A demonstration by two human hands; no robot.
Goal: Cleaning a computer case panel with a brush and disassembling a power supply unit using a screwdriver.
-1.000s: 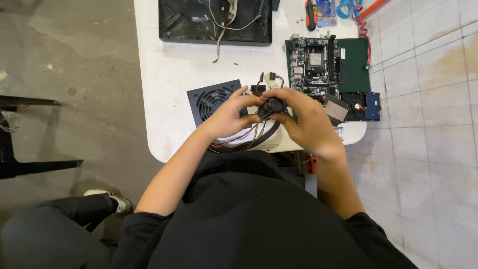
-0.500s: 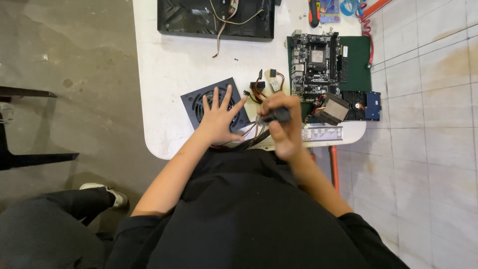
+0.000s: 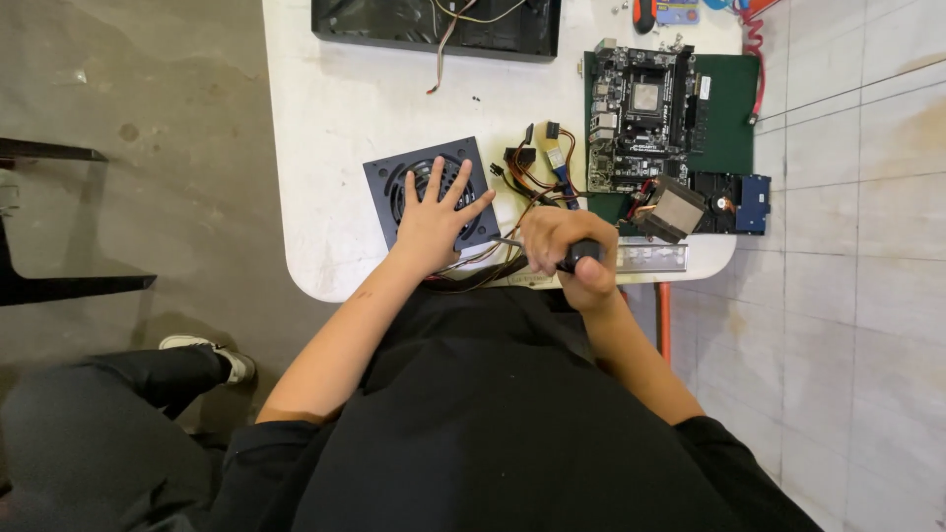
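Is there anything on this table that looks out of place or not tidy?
Mostly the cables. The power supply under the left hand has its wire bundle sprawling loose toward the motherboard. A heatsink lies tilted at the board's edge, off its socket. The right hand grips a dark connector. Nothing looks spilled.

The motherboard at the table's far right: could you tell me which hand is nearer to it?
Right. The right hand grips a black plug just below the motherboard; the left hand lies flat on the power supply.
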